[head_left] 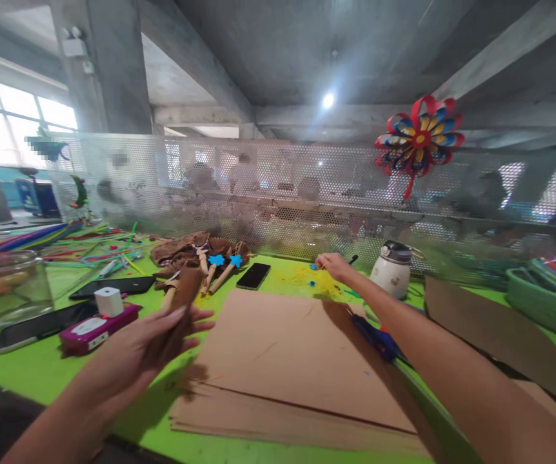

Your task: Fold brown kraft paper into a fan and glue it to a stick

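Note:
My left hand (162,332) holds a flat, dark brown piece (184,299) between thumb and palm, its fingers stretched out behind it; motion blurs the piece. Across the table, my right hand (333,265) is closed over the yellow shreds (319,278), its fingertips beside a small blue bit (313,266). What they pinch is too small to make out. Between my arms lies a stack of brown cardboard sheets (278,354). Blue-handled scissors (377,338) rest on its right side, under my right forearm. Several rolled tan sticks with blue flower shapes (216,260) lie behind my left hand.
A black phone (253,276) lies behind the stack. To the left are a purple power strip (99,327) with a white plug, more phones and a glass jar (14,290). A white flask (391,270) and green basket (549,306) stand right. A perforated screen (278,193) borders the back.

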{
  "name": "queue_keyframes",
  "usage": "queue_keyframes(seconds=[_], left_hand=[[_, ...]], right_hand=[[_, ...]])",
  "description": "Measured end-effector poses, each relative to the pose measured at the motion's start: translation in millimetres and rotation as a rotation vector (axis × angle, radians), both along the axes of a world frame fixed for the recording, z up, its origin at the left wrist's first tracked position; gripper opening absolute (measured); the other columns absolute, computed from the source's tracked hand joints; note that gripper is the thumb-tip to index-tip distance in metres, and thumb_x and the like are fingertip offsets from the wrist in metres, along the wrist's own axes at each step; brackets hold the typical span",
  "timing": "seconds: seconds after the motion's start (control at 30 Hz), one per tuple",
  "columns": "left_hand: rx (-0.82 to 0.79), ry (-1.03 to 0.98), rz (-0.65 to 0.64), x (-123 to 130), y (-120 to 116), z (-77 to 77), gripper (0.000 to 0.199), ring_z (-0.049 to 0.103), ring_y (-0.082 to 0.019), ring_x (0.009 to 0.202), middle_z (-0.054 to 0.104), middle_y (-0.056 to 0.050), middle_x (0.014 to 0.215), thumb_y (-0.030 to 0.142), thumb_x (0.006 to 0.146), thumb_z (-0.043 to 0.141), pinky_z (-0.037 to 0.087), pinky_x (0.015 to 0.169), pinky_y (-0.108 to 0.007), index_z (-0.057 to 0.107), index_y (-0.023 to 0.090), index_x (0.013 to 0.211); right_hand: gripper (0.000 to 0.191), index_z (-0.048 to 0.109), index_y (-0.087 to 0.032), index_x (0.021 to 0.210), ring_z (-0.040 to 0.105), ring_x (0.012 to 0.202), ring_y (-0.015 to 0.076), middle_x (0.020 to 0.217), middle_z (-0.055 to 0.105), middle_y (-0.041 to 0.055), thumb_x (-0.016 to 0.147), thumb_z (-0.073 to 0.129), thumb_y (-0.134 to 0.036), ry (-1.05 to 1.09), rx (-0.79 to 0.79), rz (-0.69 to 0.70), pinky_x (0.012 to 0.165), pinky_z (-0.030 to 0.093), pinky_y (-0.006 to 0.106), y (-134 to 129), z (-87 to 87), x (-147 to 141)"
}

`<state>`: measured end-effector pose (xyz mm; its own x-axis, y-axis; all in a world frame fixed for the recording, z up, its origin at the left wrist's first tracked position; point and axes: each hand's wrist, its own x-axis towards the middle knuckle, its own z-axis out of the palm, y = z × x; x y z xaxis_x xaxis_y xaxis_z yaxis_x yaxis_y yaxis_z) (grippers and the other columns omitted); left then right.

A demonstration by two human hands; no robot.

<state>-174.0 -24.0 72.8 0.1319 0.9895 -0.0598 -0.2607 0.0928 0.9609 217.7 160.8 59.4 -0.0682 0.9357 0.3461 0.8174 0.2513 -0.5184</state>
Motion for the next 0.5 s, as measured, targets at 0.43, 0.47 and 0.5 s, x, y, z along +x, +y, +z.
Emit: queue_keyframes(seconds=[0.43, 0.47, 0.5], left_hand=[[0.029, -0.172, -0.332, 167, 91, 5.3, 0.017, 0.051, -0.007, 0.048, 0.055, -0.003, 0.06, 0.01, 0.084, 0.046, 0.041, 0.047, -0.016, 0.059, 0.008, 0.074], [0.047, -0.194, -0.296, 161, 90, 5.3, 0.016, 0.048, -0.005, 0.045, 0.053, -0.001, 0.056, 0.009, 0.083, 0.047, 0.038, 0.045, -0.015, 0.059, 0.008, 0.073], [0.061, -0.214, -0.281, 154, 88, 5.9, 0.013, 0.048, -0.004, 0.045, 0.052, 0.0, 0.056, 0.009, 0.082, 0.049, 0.037, 0.045, -0.014, 0.06, 0.008, 0.074]], right_hand=[[0.034, 0.061, -0.014, 0.066, 0.048, 0.059, 0.0117, 0.063, 0.06, 0.0017, 0.086, 0.037, -0.028, -0.204, 0.178, 0.153, 0.055, 0.032, 0.021, -28, 13.2, -51], [0.035, 0.061, -0.014, 0.068, 0.049, 0.06, 0.0123, 0.064, 0.061, 0.0022, 0.087, 0.036, -0.03, -0.207, 0.18, 0.149, 0.057, 0.033, 0.021, -28, 11.8, -47], [0.036, 0.061, -0.014, 0.069, 0.05, 0.062, 0.0129, 0.066, 0.062, 0.0027, 0.088, 0.035, -0.03, -0.209, 0.18, 0.143, 0.058, 0.033, 0.022, -27, 10.4, -44]])
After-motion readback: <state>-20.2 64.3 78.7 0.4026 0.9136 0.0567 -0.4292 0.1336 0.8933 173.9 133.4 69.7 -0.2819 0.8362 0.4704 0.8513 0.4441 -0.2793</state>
